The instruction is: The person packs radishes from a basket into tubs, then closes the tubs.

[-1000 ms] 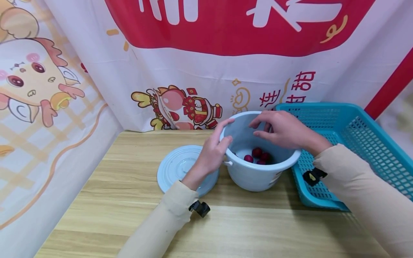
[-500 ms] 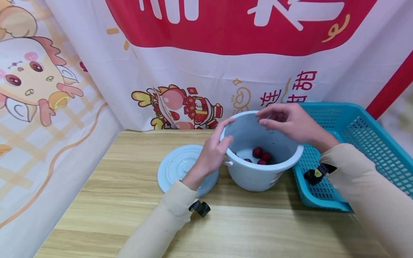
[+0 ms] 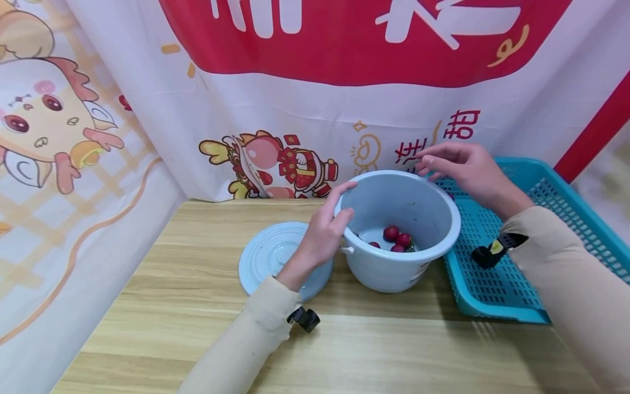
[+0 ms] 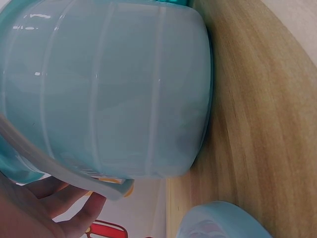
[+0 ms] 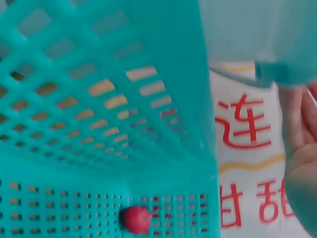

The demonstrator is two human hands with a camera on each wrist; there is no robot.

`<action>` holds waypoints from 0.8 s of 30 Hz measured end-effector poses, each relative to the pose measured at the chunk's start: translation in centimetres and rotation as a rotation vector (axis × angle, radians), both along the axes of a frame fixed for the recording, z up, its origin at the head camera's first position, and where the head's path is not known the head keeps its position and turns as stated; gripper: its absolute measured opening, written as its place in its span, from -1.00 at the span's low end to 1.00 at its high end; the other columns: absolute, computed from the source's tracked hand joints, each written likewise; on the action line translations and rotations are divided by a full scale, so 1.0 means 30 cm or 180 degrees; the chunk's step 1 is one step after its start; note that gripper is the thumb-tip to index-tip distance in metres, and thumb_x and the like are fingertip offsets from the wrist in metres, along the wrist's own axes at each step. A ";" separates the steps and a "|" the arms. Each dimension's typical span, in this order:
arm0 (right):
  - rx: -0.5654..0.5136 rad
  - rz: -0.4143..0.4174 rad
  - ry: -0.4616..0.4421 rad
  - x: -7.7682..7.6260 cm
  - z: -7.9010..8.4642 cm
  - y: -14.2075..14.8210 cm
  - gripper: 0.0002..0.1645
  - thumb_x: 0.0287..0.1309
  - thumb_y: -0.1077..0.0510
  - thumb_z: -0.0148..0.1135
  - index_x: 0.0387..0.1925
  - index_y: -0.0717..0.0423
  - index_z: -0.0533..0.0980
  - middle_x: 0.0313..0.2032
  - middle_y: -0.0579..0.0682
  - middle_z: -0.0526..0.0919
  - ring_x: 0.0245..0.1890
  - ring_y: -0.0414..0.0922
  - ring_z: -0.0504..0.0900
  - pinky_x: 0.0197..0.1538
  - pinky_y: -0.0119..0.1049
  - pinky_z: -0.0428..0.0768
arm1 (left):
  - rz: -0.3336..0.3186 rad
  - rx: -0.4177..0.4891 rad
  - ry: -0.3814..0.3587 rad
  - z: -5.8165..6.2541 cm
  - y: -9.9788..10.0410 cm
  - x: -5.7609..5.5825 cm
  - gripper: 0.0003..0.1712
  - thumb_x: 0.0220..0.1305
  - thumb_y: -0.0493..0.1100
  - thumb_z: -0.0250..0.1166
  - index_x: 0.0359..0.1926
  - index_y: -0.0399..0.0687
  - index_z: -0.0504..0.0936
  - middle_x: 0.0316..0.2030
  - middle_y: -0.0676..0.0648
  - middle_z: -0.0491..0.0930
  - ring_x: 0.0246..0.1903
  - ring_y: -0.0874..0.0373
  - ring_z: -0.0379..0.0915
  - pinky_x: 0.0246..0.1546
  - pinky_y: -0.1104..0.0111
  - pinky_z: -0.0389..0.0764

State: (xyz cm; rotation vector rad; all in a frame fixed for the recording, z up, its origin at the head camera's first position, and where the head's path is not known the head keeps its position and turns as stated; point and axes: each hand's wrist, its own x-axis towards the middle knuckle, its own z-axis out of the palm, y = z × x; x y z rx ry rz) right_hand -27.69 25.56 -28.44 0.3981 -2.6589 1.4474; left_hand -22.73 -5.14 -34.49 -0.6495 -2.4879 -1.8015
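A light blue bucket point(image 3: 384, 273) stands upright on the table, its top tipped into view. My left hand point(image 3: 322, 227) grips its left rim, thumb over the edge; in the left wrist view its fingers point(image 4: 74, 203) lie beside the bucket's handle point(image 4: 54, 168). Several small red radishes point(image 3: 391, 233) lie on the bucket's bottom, one partly hidden by the front rim. My right hand point(image 3: 465, 169) is over the far right rim by the teal basket, fingers loosely extended, nothing seen in them. Inside the basket lies a red radish point(image 5: 136, 219).
The teal mesh basket point(image 3: 472, 303) stands right of the bucket, under the right forearm. A round blue lid point(image 3: 258, 257) lies on the wooden table point(image 3: 197, 273) left of the bucket, partly behind the left wrist. A printed cloth point(image 3: 275, 104) hangs behind.
My right hand has left the inside of the bucket, moving up and right past its rim toward the basket. One radish in the bucket has shifted slightly left. The left hand keeps its grip.
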 end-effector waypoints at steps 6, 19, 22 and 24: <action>0.0190 -0.0224 -0.0196 -0.025 -0.022 0.064 -0.26 0.32 -0.33 0.34 0.38 -0.08 0.55 0.02 -0.35 0.71 -0.02 -0.22 0.74 -0.09 -0.41 0.76 | 0.0007 -0.0003 -0.0026 0.000 -0.001 0.000 -0.36 0.56 -0.08 -0.05 0.59 0.37 0.24 0.62 0.05 0.23 0.50 -0.07 0.35 0.39 -0.13 0.55; 0.0083 -0.0422 -0.0503 -0.072 -0.074 0.191 -0.19 0.34 -0.35 0.29 0.48 -0.10 0.45 0.04 -0.53 0.63 0.02 -0.41 0.65 -0.05 -0.48 0.73 | -0.0003 0.0016 -0.0011 0.001 0.001 -0.001 -0.36 0.57 -0.07 -0.05 0.60 0.36 0.24 0.61 0.06 0.23 0.50 -0.07 0.35 0.39 -0.13 0.55; 0.0071 -0.0455 -0.0527 -0.077 -0.081 0.207 -0.22 0.33 -0.35 0.30 0.45 -0.15 0.48 0.08 -0.51 0.60 0.03 -0.42 0.62 -0.05 -0.50 0.73 | -0.0007 0.0015 -0.0008 0.001 0.002 0.001 -0.36 0.57 -0.07 -0.05 0.60 0.36 0.24 0.61 0.06 0.23 0.50 -0.07 0.35 0.40 -0.13 0.54; 0.0059 -0.0463 -0.0558 -0.082 -0.087 0.216 -0.25 0.34 -0.34 0.30 0.44 -0.16 0.50 0.07 -0.51 0.59 0.03 -0.42 0.61 -0.06 -0.50 0.72 | 0.0004 0.0014 -0.0017 0.002 0.003 0.002 -0.36 0.57 -0.07 -0.05 0.60 0.37 0.24 0.61 0.06 0.22 0.50 -0.07 0.34 0.40 -0.14 0.54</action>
